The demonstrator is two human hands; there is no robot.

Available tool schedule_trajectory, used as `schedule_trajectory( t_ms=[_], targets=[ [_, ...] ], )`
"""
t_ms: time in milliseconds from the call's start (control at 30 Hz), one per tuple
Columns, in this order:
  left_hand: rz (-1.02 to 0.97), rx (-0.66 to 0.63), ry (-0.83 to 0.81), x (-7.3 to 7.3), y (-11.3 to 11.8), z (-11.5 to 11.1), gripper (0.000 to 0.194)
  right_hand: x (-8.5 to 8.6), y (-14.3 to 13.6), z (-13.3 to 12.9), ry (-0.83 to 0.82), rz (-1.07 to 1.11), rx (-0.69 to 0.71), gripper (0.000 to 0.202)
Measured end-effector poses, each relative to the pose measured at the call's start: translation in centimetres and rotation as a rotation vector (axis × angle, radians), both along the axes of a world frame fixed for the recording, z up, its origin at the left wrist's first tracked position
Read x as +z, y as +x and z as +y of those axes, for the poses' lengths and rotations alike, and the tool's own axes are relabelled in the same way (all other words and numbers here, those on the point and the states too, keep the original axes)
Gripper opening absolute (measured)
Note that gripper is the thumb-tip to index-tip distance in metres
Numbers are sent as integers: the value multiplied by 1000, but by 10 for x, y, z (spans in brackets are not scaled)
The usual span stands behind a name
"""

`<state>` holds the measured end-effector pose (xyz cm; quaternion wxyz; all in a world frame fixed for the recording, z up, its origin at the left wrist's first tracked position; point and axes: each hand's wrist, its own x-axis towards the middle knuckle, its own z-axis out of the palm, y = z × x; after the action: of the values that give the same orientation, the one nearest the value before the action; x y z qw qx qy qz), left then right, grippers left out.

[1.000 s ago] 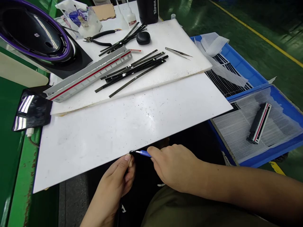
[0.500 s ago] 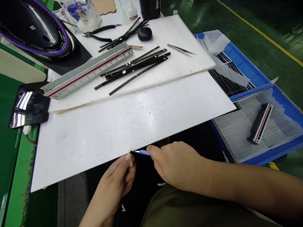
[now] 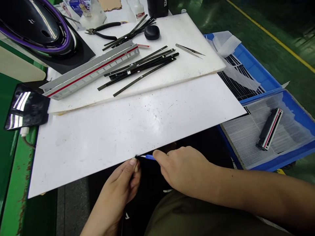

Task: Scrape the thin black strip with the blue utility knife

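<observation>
At the front edge of the white board, my left hand [image 3: 121, 183] is closed, with thumb and fingers pinching a small dark piece [image 3: 136, 157], mostly hidden by the fingertips. My right hand [image 3: 185, 170] is wrapped round a blue-handled tool [image 3: 149, 157] with a thin metal tip; the exact kind of tool is not clear. Its tip points left and meets the dark piece at my left fingertips, or lies very close to it. Farther up, several glossy black strips [image 3: 142, 65] lie beside a long grey model train car shell [image 3: 93, 73] with a red stripe.
Tweezers [image 3: 190, 50], cutting pliers [image 3: 103, 31] and a black case [image 3: 152, 32] rest on a foam slab [image 3: 197, 62]. A dark phone-like slab [image 3: 26, 106] stands left. On the right, a blue tray [image 3: 299, 144] holds a striped car body [image 3: 269, 129]. Dark specks dot the white board [image 3: 110, 137].
The camera view has shifted slightly. Both hands keep almost the same place and grip, and the tool's tip has tilted a little at the dark piece.
</observation>
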<state>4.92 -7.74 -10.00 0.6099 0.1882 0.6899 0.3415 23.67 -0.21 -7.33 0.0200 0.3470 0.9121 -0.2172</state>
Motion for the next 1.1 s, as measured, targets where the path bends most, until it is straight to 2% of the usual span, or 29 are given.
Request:
schedule_trajectory(
  t_ms=[267, 1100],
  targets=[
    [-2, -11, 1, 1, -1, 0, 51, -1, -1, 0, -54, -6, -8, 18],
    [8, -29, -20, 2, -2, 0, 53, 2, 0, 2, -45, -33, 12, 20]
  ],
)
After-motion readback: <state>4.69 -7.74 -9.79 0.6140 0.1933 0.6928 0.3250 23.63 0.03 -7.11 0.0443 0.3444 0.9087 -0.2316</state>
